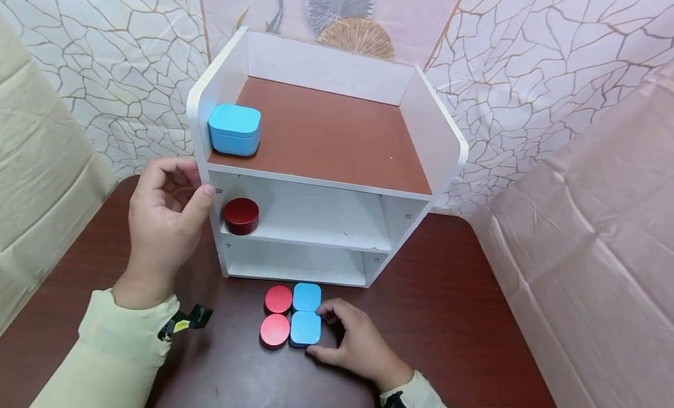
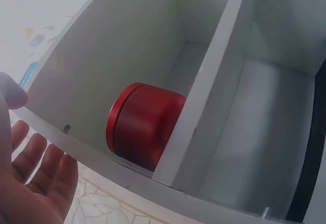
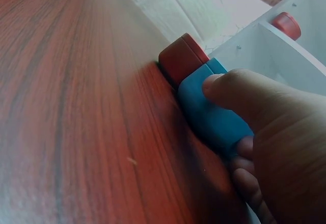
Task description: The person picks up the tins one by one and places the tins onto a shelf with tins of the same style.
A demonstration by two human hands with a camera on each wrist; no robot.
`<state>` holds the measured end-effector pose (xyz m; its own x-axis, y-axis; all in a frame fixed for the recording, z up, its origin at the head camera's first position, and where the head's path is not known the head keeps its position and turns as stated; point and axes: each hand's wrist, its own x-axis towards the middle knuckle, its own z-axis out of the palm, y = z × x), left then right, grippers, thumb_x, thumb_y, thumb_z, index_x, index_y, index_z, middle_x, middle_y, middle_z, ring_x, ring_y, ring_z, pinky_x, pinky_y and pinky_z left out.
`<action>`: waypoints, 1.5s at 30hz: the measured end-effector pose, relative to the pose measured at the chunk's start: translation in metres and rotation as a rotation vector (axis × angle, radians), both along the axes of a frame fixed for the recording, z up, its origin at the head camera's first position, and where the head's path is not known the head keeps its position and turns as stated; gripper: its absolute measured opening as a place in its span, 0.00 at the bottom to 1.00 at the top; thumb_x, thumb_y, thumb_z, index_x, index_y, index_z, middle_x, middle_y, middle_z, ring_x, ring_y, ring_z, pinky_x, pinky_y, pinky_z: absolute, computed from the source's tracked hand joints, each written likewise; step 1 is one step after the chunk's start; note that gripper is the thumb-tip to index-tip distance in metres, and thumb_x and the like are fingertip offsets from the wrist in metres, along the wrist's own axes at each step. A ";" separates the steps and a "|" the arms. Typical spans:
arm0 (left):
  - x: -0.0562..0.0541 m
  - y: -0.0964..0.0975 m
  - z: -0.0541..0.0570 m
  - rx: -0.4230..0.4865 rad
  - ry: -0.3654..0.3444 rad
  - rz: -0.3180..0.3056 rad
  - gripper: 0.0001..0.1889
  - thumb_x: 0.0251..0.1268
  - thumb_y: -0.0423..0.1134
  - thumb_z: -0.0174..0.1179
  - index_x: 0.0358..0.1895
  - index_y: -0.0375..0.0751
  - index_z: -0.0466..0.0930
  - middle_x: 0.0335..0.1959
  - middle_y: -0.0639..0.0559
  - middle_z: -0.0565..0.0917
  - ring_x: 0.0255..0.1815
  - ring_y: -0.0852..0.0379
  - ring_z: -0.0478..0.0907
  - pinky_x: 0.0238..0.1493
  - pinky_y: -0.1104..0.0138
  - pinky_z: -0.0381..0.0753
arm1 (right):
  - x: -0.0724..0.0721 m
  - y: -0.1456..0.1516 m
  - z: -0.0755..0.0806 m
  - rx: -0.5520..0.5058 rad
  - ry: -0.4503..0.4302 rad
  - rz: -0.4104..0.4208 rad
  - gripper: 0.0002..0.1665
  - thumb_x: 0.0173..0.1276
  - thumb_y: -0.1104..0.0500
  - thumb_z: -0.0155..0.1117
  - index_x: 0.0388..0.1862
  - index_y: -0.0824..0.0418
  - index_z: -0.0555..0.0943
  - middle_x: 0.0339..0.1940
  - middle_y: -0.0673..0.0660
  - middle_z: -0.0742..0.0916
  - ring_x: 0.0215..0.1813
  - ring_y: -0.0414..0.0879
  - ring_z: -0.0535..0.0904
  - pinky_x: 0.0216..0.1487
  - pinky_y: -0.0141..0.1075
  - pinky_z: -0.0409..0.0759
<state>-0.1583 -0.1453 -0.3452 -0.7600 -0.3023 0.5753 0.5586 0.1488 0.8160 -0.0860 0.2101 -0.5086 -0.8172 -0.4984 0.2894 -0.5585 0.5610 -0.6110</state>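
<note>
My right hand pinches the nearer blue rounded-square tin between thumb and fingers; the tin stands on the table. Behind it, touching or nearly so, is another blue tin. Two red round tins, a far one and a near one, stand just left of the blue pair. My left hand is raised beside the shelf's left panel, fingers loosely bent and holding nothing, thumb near the panel's front edge. A darker red round tin sits on the middle shelf, close to that hand.
A white shelf unit with a brown top board stands on the dark red wooden table. One larger blue lidded box sits at the top board's left end. Patterned cloth hangs behind and at the sides.
</note>
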 end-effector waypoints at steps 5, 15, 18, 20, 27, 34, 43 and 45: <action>0.000 0.000 -0.001 0.005 0.021 0.009 0.17 0.71 0.32 0.69 0.60 0.39 0.84 0.51 0.56 0.85 0.49 0.53 0.83 0.50 0.74 0.86 | 0.000 0.000 0.000 -0.008 -0.007 0.006 0.40 0.55 0.49 0.95 0.62 0.48 0.81 0.54 0.42 0.88 0.50 0.40 0.86 0.55 0.35 0.89; 0.004 0.001 0.000 -0.044 -0.038 0.026 0.19 0.72 0.30 0.69 0.63 0.37 0.84 0.48 0.57 0.85 0.48 0.54 0.84 0.46 0.75 0.85 | 0.000 0.005 -0.002 -0.014 0.013 0.015 0.39 0.55 0.50 0.95 0.62 0.49 0.82 0.56 0.42 0.88 0.50 0.40 0.86 0.55 0.37 0.90; 0.005 0.002 0.000 -0.059 -0.045 0.041 0.19 0.73 0.31 0.69 0.64 0.36 0.84 0.47 0.58 0.85 0.48 0.54 0.84 0.46 0.75 0.85 | 0.000 0.006 -0.001 -0.011 0.011 0.016 0.40 0.55 0.50 0.95 0.63 0.48 0.82 0.56 0.41 0.88 0.51 0.40 0.86 0.56 0.37 0.90; 0.005 0.003 0.000 -0.076 -0.051 0.048 0.19 0.73 0.31 0.69 0.64 0.35 0.83 0.47 0.59 0.84 0.48 0.54 0.84 0.46 0.75 0.85 | 0.000 0.007 -0.001 -0.007 0.008 0.016 0.40 0.55 0.50 0.95 0.63 0.48 0.82 0.57 0.41 0.88 0.52 0.39 0.86 0.56 0.36 0.89; 0.004 0.004 0.001 -0.117 -0.054 0.048 0.19 0.74 0.31 0.69 0.65 0.33 0.82 0.47 0.61 0.84 0.48 0.55 0.84 0.46 0.75 0.84 | 0.003 0.008 -0.001 -0.007 0.012 0.029 0.40 0.56 0.49 0.95 0.64 0.47 0.81 0.56 0.41 0.87 0.53 0.40 0.87 0.57 0.35 0.89; 0.003 0.002 0.001 -0.116 -0.038 0.043 0.20 0.74 0.31 0.69 0.65 0.33 0.82 0.47 0.61 0.84 0.48 0.55 0.83 0.45 0.75 0.84 | 0.000 0.009 -0.003 -0.016 0.035 0.061 0.40 0.57 0.50 0.94 0.65 0.47 0.81 0.56 0.42 0.87 0.53 0.40 0.87 0.57 0.35 0.89; 0.007 -0.002 0.000 -0.141 -0.057 0.076 0.20 0.75 0.32 0.69 0.67 0.35 0.82 0.48 0.64 0.83 0.50 0.56 0.83 0.46 0.76 0.83 | -0.003 0.010 -0.004 -0.024 0.026 0.126 0.40 0.60 0.51 0.92 0.69 0.49 0.81 0.61 0.45 0.88 0.56 0.40 0.88 0.59 0.36 0.89; 0.007 -0.003 -0.001 -0.144 -0.060 0.083 0.20 0.75 0.32 0.69 0.67 0.36 0.83 0.48 0.64 0.83 0.50 0.56 0.83 0.46 0.76 0.83 | -0.004 0.009 -0.004 -0.025 0.021 0.136 0.40 0.60 0.51 0.91 0.69 0.49 0.81 0.62 0.45 0.88 0.57 0.40 0.87 0.59 0.36 0.89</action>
<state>-0.1515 -0.1480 -0.3458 -0.7703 -0.2831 0.5714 0.4904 0.3099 0.8145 -0.0900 0.2194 -0.5122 -0.7360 -0.5968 0.3195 -0.6414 0.4639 -0.6111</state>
